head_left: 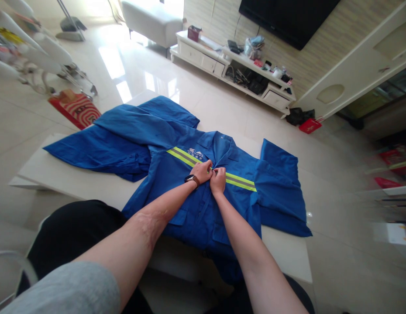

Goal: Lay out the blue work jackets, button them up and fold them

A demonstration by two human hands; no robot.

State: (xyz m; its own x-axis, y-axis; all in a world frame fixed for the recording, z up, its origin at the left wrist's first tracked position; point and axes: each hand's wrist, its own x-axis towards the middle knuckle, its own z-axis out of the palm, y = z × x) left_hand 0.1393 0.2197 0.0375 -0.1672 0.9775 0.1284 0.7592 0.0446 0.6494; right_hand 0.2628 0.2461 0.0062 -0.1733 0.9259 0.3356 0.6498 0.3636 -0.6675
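A blue work jacket (186,196) lies front up over a white table, its collar (219,146) pointing away from me. A yellow-green and grey reflective stripe (240,182) crosses the chest, below a small white print. My left hand (203,171), with a watch (191,179) on its wrist, pinches the front edge of the jacket just under the collar. Right beside it, my right hand (218,179) is closed on the same front opening. The two hands almost touch. Whatever lies between the fingertips is too small to make out. The jacket's lower hem hangs toward my lap.
The white table (288,253) shows around the jacket. A red paper bag (75,109) is beyond its left end. A low white TV cabinet (203,61) with clutter stands against the far wall, near a grey seat (153,22). Another red bag (310,125) sits on the floor.
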